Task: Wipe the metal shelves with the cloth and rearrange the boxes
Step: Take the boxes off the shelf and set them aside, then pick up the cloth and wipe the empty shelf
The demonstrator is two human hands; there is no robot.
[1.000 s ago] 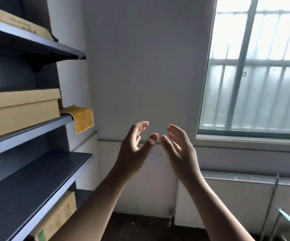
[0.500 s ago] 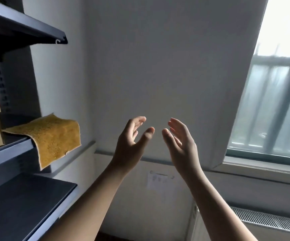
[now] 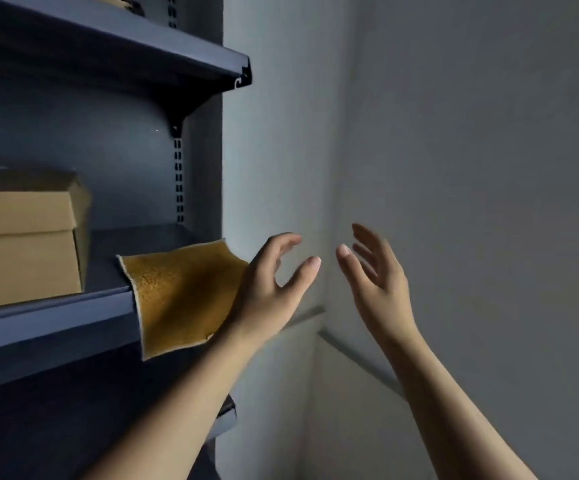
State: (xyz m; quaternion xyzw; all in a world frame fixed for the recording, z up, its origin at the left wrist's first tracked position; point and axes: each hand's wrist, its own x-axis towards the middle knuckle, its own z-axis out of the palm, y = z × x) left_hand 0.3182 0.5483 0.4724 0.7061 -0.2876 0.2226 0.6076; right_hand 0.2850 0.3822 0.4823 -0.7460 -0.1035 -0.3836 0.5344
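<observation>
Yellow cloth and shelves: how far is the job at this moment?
Done: nothing can be confirmed; the yellow cloth hangs over the front edge of the middle shelf, apart from the cardboard box. In hand: nothing; left hand and right hand are open and empty, the left near the cloth. Left: taking the cloth, wiping, moving boxes.

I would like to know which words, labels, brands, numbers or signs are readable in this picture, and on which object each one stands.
None: no text can be read in this picture.
The cardboard box shows plain brown faces, with no label in view.
The yellow cloth bears no print or tag.
The metal shelves carry no number or mark.
The grey wall shows no sign.
</observation>
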